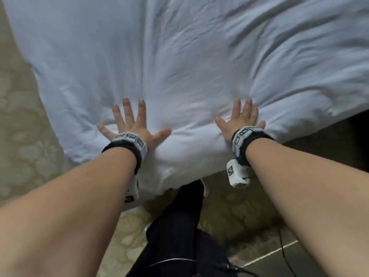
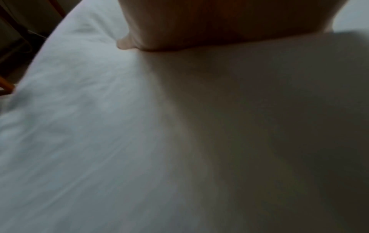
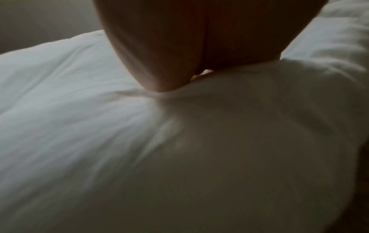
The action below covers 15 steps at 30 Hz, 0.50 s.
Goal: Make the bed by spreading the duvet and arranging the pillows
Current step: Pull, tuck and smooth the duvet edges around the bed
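Note:
A white, wrinkled duvet point(image 1: 179, 56) covers the bed and fills most of the head view; its near corner hangs over the bed's corner in front of me. My left hand point(image 1: 132, 120) lies flat on it with fingers spread wide. My right hand point(image 1: 242, 116) presses flat on the duvet a little to the right, fingers straight. In the left wrist view the palm point(image 2: 219, 23) rests on the white duvet point(image 2: 79, 126). In the right wrist view the palm point(image 3: 189, 47) sinks into the duvet point(image 3: 79, 126). No pillows show in any view.
Beige patterned carpet point(image 1: 22, 136) lies left of and below the bed. My dark-trousered legs point(image 1: 179, 226) stand at the bed's corner. A black cable point(image 1: 285, 254) runs over the floor at lower right. Dark wooden furniture point(image 2: 12, 39) shows at the left wrist view's far left.

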{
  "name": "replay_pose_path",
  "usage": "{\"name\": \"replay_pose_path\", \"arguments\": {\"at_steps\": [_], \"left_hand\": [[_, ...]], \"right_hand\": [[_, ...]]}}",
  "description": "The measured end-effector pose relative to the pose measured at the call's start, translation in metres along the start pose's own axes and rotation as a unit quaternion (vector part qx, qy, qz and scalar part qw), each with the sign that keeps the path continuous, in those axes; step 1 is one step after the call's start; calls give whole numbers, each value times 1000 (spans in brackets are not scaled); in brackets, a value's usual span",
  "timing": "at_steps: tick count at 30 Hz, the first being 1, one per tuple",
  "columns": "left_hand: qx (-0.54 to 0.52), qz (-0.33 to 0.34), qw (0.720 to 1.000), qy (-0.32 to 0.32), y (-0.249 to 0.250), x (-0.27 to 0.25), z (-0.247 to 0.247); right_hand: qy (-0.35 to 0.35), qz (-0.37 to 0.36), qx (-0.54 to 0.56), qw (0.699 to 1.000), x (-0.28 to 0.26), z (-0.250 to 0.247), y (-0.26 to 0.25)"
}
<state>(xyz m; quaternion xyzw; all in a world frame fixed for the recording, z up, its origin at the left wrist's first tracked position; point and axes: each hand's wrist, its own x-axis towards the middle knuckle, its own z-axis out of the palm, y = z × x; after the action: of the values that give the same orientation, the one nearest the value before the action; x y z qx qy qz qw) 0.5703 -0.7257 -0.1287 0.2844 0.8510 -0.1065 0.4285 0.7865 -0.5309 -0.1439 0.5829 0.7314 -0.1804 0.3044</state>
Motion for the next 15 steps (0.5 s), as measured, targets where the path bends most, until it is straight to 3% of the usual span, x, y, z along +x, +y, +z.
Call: {"name": "replay_pose_path", "arguments": {"at_steps": [4, 7, 12, 15], "left_hand": [[49, 21, 998, -14, -47, -31, 45], [67, 45, 997, -9, -70, -37, 62], [67, 90, 994, 5, -80, -21, 74], [59, 115, 991, 19, -84, -13, 85]], "right_hand": [[-35, 17, 41, 998, -48, 42, -5], [-15, 24, 81, 996, -75, 79, -19], [78, 45, 159, 983, -89, 144, -38], [147, 83, 220, 961, -92, 170, -49]]}}
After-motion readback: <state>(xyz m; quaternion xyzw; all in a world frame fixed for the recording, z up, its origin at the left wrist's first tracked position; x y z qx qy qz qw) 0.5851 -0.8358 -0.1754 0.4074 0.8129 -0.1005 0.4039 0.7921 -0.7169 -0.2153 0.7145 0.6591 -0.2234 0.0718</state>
